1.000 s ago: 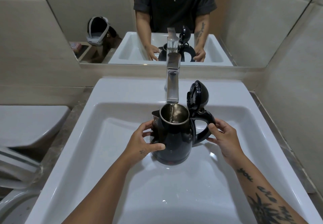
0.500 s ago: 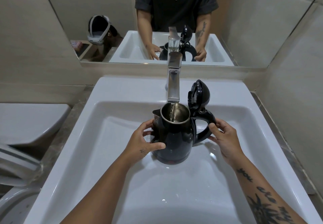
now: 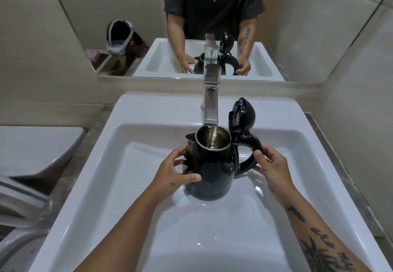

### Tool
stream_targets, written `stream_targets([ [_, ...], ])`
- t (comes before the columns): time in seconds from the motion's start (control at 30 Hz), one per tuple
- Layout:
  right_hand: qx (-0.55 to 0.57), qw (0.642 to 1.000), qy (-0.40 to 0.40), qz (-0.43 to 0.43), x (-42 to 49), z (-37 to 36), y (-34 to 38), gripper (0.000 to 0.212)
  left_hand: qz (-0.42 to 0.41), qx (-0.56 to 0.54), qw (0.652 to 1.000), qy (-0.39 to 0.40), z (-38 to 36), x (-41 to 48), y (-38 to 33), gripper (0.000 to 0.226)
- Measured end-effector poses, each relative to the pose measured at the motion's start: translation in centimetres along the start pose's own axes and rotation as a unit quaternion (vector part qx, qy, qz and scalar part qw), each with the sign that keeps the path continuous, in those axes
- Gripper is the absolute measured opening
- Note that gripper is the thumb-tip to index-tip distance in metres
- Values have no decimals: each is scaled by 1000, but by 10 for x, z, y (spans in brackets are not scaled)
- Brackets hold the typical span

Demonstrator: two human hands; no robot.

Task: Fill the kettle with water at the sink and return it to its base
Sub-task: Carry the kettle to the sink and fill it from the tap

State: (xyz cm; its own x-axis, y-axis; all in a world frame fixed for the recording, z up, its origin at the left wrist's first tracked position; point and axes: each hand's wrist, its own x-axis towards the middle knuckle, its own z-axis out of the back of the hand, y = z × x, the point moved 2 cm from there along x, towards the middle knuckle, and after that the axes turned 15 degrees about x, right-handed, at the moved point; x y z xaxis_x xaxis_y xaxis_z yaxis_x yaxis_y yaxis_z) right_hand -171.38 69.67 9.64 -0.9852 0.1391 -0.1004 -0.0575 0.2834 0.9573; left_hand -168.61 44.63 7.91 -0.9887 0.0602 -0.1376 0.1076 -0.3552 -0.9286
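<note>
A black electric kettle (image 3: 214, 169) stands upright in the white sink basin (image 3: 131, 157), its lid (image 3: 242, 115) flipped open behind the mouth. A thin stream of water runs from the chrome faucet (image 3: 211, 99) straight into the steel-lined opening. My left hand (image 3: 173, 173) wraps the kettle's left side, thumb across the front. My right hand (image 3: 274, 169) grips the black handle on the right. The kettle's base is not in view.
A mirror (image 3: 212, 16) above the sink reflects a person in a dark shirt, the kettle and a headset on a shelf. A white toilet tank lid (image 3: 36, 150) sits to the left. Tiled walls close in on the right.
Almost nothing has moved; both hands stay on the kettle under the running water. The view has shifted very slightly.
</note>
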Motion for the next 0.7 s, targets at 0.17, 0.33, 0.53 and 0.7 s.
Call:
stream_targets([
  [0.17, 17, 1000, 6, -6, -1, -1, 1, 17, 6, 2, 1000, 1, 0, -1, -2, 78],
  [0.33, 24, 1000, 5, -16, -3, -3, 4, 19, 9, 6, 1000, 5, 0, -3, -6, 78],
  [0.53, 37, 999, -28, -11, -5, -4, 3, 19, 27, 19, 999, 18, 1, -4, -9, 81],
  [0.7, 50, 997, -54, 0, -8, -8, 4, 20, 85, 21, 996, 20, 13, -1, -18, 90],
])
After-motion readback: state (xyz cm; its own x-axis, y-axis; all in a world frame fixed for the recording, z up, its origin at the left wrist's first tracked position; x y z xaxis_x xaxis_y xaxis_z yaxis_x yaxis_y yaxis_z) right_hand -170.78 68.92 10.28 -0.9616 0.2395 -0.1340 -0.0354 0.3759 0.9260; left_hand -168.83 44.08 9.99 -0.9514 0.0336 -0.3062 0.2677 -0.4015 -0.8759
